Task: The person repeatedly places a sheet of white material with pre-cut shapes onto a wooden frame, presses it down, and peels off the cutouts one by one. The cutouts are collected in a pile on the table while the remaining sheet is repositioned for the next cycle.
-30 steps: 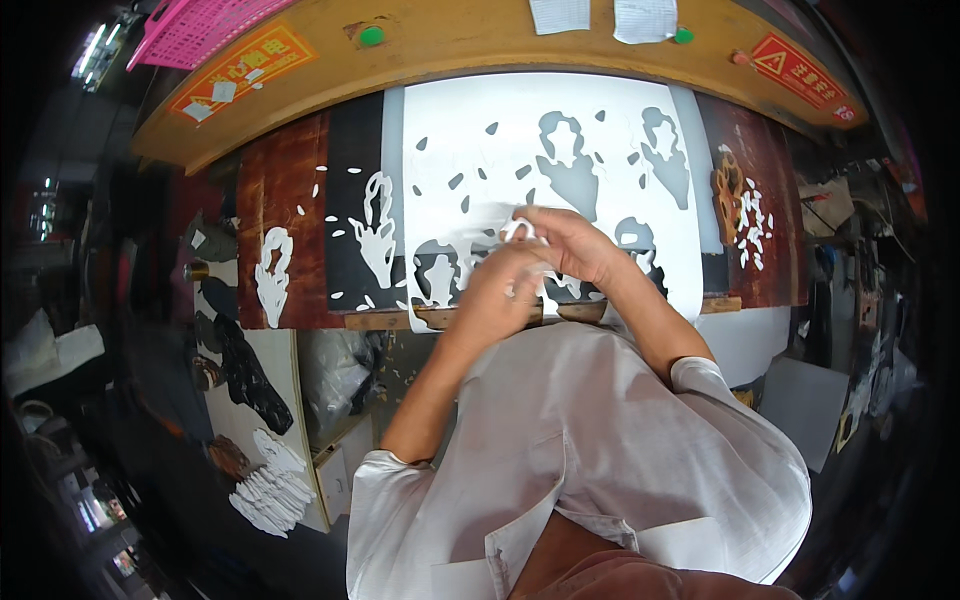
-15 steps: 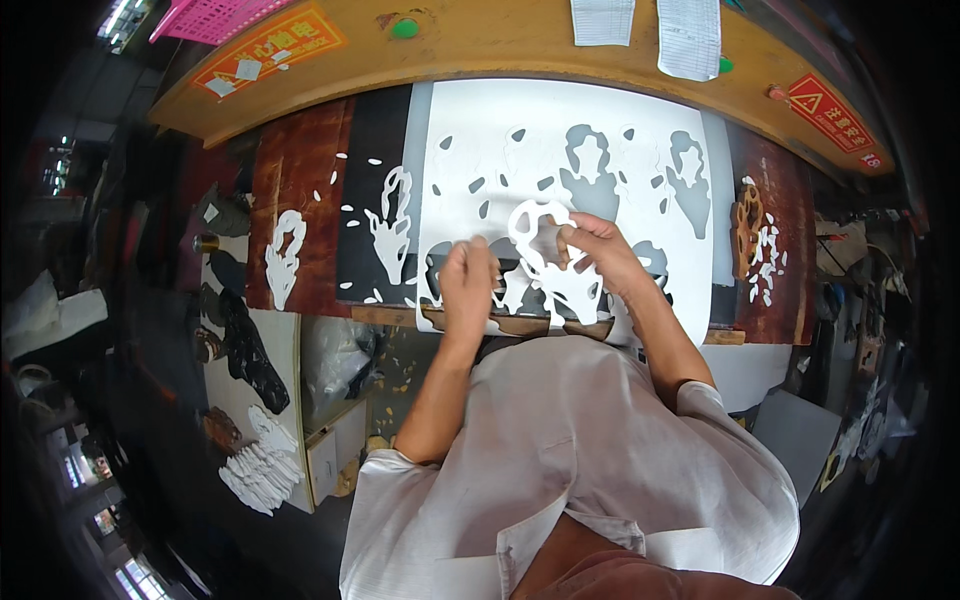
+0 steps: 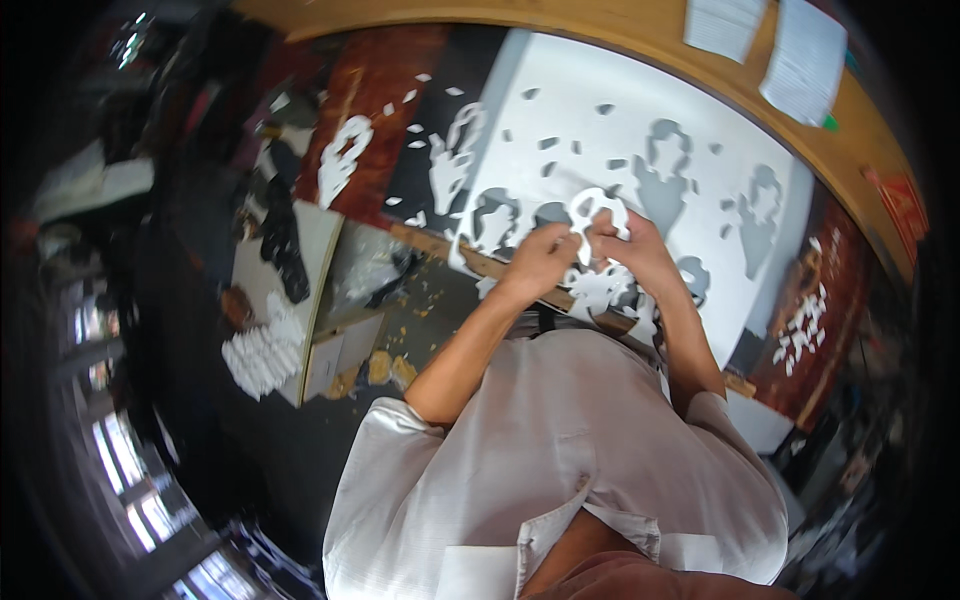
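My right hand (image 3: 640, 250) is closed on a white die-cut shoe-upper piece (image 3: 598, 194) with a looped top and openings in it. My left hand (image 3: 545, 260) is at the loop's left edge, its fingers pinched there against the piece. Under both hands lies a large white sheet (image 3: 620, 80), cut through with several shoe-upper outlines and small slots where grey shows. Its near edge hangs over the table front, close to my body. The piece's lower part overlaps other cut-outs, so its outline there is hard to tell.
Similar white pieces (image 3: 345, 165) lie on the red-brown board at left, among small offcuts. More offcuts (image 3: 800, 330) are heaped at right beside a brown cutting die (image 3: 812, 262). A yellow-orange beam (image 3: 480, 10) crosses behind. White pieces (image 3: 265, 350) are stacked on a side table.
My view has turned and shifted, so the table appears tilted. My left hand, blurred and apart from the piece before, has come to its edge. The right hand still holds it.
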The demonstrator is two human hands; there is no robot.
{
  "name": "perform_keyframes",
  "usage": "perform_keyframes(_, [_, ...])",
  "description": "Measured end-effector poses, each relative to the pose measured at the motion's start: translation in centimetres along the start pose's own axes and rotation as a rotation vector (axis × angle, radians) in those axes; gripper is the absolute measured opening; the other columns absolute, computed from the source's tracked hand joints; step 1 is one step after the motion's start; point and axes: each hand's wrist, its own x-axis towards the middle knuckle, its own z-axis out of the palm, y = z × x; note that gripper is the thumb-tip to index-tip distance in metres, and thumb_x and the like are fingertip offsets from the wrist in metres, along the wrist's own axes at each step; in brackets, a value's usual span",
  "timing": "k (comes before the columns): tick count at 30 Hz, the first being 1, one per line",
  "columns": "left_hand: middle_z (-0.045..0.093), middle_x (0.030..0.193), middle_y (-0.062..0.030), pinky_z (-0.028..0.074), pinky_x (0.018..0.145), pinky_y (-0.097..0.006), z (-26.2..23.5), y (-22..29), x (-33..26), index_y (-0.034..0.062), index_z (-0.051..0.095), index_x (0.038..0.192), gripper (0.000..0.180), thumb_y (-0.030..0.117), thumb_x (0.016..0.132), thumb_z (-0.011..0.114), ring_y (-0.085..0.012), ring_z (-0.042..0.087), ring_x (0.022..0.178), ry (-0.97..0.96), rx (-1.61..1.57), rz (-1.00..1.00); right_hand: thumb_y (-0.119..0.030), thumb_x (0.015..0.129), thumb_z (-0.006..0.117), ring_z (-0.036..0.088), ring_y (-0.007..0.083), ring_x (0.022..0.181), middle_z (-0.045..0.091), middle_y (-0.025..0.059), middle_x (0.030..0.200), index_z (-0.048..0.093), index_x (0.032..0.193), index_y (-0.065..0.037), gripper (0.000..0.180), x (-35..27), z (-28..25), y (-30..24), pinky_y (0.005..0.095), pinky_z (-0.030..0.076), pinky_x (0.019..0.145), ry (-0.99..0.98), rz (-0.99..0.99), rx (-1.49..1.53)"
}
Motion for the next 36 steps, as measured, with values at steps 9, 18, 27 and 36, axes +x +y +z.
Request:
perform_keyframes(9, [0.068, 0.086, -0.0067, 0.061, 0.055, -0.03, -1.1, -0.9, 0.4, 0.0025, 0.058, 0.106, 0.021, 0.023, 0.105, 0.063, -0.0131, 0.063, 0.057, -0.111, -0.779, -0.321, -0.004, 0.098, 0.072, 0.064, 0.009, 0.074, 0.071, 0.0013, 0.091, 0.071, 0.113, 0.0, 0.015, 2.5, 3.6, 1.0, 0.0251, 0.051, 0.068, 0.193, -0.062, -0.012])
perform_keyframes(18, [0.05, 0.066, 0.0048, 0.035, 0.042, -0.029, -11.7, -4.0, 3.0, 0.008, 0.065, 0.108, 0.027, 0.034, 0.101, 0.065, -0.0068, 0.044, 0.049, -0.275, -0.502, -0.257, -0.014, 0.102, 0.074, 0.058, 0.0089, 0.083, 0.07, 0.0004, 0.094, 0.077, 0.109, -0.002, 0.014, 7.0, 11.9, -0.9, 0.0263, 0.049, 0.076, 0.131, -0.291, -0.646])
perform_keyframes(27, [0.065, 0.076, -0.0043, 0.059, 0.054, -0.035, -18.0, -6.9, 5.5, 0.0064, 0.064, 0.101, 0.018, 0.023, 0.1, 0.06, -0.0161, 0.064, 0.057, -0.335, -0.993, -0.281, -0.019, 0.103, 0.071, 0.06, 0.0083, 0.078, 0.07, 0.001, 0.085, 0.072, 0.107, -0.001, 0.018, 11.5, 19.7, -1.4, 0.0263, 0.049, 0.073, 0.46, -0.091, -0.404])
perform_keyframes(36, [0.048, 0.158, -0.0251, 0.059, 0.097, -0.043, -28.5, -10.9, 2.4, 0.0124, 0.022, 0.17, 0.076, 0.045, 0.11, 0.057, -0.0316, 0.064, 0.131, -0.028, -0.46, -0.152, -0.018, 0.108, 0.063, 0.071, 0.0221, 0.086, 0.07, 0.0089, 0.099, 0.064, 0.115, 0.001, 0.021, 16.2, 20.9, -4.7, 0.0526, 0.066, 0.088, 0.378, -0.218, 0.375])
